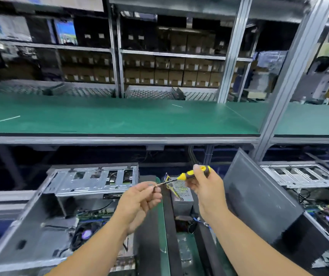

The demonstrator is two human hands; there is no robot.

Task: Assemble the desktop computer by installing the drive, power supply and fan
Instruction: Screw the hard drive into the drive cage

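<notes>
My right hand [205, 184] grips the yellow-and-black handle of a screwdriver [189, 174], its shaft pointing left. My left hand [141, 198] pinches something small at the shaft's tip; what it is cannot be told. Below left lies an open desktop case [46, 212] with a silver drive cage [92, 181], a motherboard and a fan [86, 234] inside. A grey power supply [181, 196] with coloured wires sits on the bench between my hands.
A second open case [307, 198] lies at the right, with a dark grey side panel [259, 198] leaning against it. A green shelf [120, 116] spans above the bench, held by aluminium posts [291, 76]. Stacked cartons fill the racks behind.
</notes>
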